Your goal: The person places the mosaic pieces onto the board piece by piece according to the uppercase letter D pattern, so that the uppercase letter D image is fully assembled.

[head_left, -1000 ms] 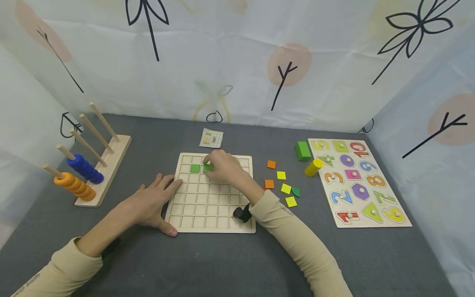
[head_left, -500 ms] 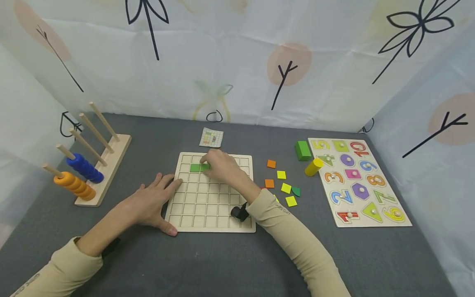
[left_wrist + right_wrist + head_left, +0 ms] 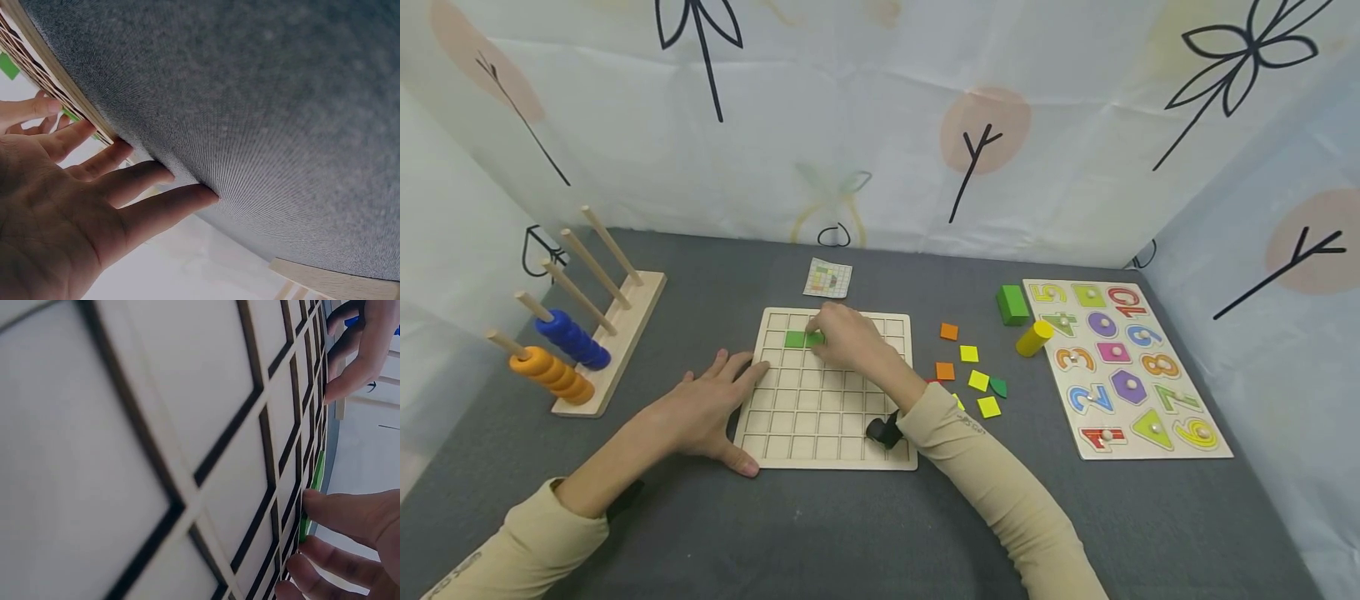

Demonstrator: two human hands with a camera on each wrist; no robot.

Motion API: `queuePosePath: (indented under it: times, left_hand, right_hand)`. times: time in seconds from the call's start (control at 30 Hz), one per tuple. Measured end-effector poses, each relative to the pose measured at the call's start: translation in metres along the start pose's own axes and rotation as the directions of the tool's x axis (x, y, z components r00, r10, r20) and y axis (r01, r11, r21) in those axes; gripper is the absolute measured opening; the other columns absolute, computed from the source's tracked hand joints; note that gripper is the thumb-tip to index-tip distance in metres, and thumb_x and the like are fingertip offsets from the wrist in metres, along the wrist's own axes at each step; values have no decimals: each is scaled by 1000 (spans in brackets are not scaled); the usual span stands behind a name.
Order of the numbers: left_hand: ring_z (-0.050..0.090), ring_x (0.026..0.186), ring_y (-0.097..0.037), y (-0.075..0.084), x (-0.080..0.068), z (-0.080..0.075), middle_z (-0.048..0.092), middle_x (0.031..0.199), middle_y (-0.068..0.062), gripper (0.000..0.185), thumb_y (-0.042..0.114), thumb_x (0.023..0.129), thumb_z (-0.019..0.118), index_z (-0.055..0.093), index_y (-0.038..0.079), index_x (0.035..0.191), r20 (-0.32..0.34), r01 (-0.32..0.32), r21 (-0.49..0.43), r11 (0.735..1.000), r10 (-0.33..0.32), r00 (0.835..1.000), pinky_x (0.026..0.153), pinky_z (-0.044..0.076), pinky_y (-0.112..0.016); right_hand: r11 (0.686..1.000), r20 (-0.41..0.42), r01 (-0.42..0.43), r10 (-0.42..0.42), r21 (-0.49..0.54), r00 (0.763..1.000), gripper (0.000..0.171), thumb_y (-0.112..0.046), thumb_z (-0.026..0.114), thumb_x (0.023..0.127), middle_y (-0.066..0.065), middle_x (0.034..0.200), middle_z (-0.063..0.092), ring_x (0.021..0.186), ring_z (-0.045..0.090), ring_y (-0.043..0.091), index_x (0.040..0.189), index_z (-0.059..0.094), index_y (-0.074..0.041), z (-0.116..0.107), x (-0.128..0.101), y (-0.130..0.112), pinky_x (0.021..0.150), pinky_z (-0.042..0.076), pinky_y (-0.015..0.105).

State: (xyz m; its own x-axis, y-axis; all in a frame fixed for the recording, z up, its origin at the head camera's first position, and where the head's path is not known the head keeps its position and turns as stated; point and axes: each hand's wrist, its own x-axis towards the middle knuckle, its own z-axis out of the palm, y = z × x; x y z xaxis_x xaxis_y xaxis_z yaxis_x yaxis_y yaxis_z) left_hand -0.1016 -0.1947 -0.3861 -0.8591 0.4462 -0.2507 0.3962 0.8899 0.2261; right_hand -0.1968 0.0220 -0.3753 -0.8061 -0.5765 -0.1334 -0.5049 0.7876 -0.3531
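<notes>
A wooden grid board point(image 3: 820, 417) lies on the grey table. One green tile point(image 3: 794, 339) sits in a second-row cell. My right hand point(image 3: 847, 337) is curled over a second green tile point(image 3: 815, 338) right beside it, fingertips pinching its edges. In the right wrist view that green tile point(image 3: 306, 526) lies flat in the board point(image 3: 156, 425) between my fingertips point(image 3: 347, 515). My left hand point(image 3: 707, 408) rests flat, fingers spread, against the board's left edge. In the left wrist view its fingers point(image 3: 125, 187) lie straight on the grey cloth by the board's rim point(image 3: 56, 81).
Loose orange point(image 3: 948, 332), yellow point(image 3: 968, 353) and green tiles lie right of the board. Beyond them are a green block point(image 3: 1012, 305), a yellow cylinder point(image 3: 1034, 337) and a number puzzle point(image 3: 1120, 367). A peg stacker point(image 3: 587, 333) stands at left, a pattern card point(image 3: 827, 278) behind the board.
My right hand slid the second green tile left and laid it flat beside the first one. In the last half second it barely moved. The left hand stayed put.
</notes>
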Motion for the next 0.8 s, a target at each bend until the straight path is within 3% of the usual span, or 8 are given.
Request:
queuePosePath:
  times: [0.37, 0.6, 0.8]
  left_hand:
    - [29, 144, -66, -1, 1, 1, 35, 159, -30, 142, 82, 47, 84, 36, 2, 155, 1, -7, 5, 1000, 7, 1000, 92, 39, -85]
    - [28, 145, -65, -2, 1, 1, 34, 159, -30, 142, 82, 48, 84, 35, 2, 155, 8, -5, -5, 1000, 5, 1000, 93, 38, -85]
    - [27, 145, -65, -1, 1, 0, 34, 160, -30, 142, 81, 48, 84, 34, 3, 156, 16, 3, -6, 1000, -3, 1000, 94, 37, -85]
  right_hand:
    - [1000, 10, 10, -10, -20, 1000, 32, -5, 66, 94, 6, 117, 71, 101, 64, 18, 124, 75, -13, -1, -3, 0, 74, 50, 26]
    - [999, -2, -11, 11, -39, 1000, 36, -10, 67, 94, 4, 118, 67, 94, 61, 17, 129, 73, -19, -3, -10, 2, 61, 45, 24]
    - [999, -23, -6, 5, -41, 1000, 37, -10, 65, 95, 5, 114, 65, 84, 52, 17, 131, 71, -17, -10, -21, 10, 61, 38, 24]
